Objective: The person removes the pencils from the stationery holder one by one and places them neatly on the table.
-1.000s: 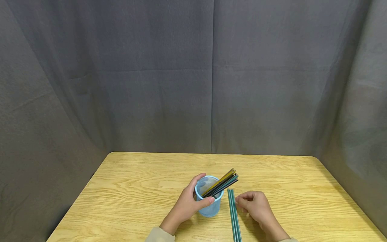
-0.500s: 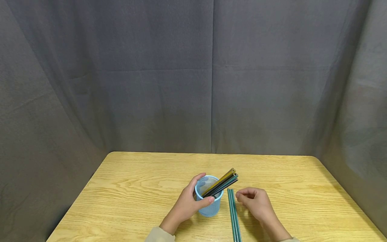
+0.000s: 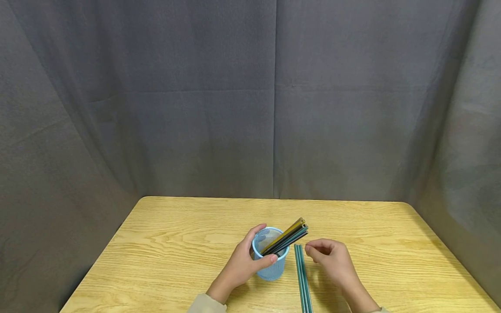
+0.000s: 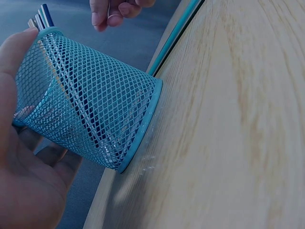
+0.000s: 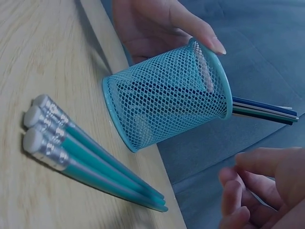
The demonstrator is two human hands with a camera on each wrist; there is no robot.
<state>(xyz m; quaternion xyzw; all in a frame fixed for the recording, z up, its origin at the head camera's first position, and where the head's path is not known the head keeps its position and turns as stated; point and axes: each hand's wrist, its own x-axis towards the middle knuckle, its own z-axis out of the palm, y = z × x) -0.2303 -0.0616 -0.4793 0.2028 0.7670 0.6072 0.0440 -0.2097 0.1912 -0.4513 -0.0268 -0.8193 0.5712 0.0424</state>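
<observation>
My left hand (image 3: 243,261) grips a light blue mesh pencil cup (image 3: 272,271), thumb at the near rim and fingers around the far side. Several pencils (image 3: 287,237), yellow, black and teal, lean to the right out of it. In the left wrist view the cup's base (image 4: 147,119) is right at the tabletop. Beside the cup, three teal pencils (image 3: 302,278) lie together; the right wrist view shows their white erasers (image 5: 33,117). My right hand (image 3: 330,258) hovers just right of their far ends, its fingers loosely curled, thumb tip by the index finger, nothing visible between them.
The table (image 3: 176,243) has a light wood-grain top with rounded far corners. Dark grey cloth (image 3: 203,108) hangs behind it and along both sides.
My right hand has shifted slightly away from me, along the pencils toward their far ends. The left hand, the cup and the pencils stay in place.
</observation>
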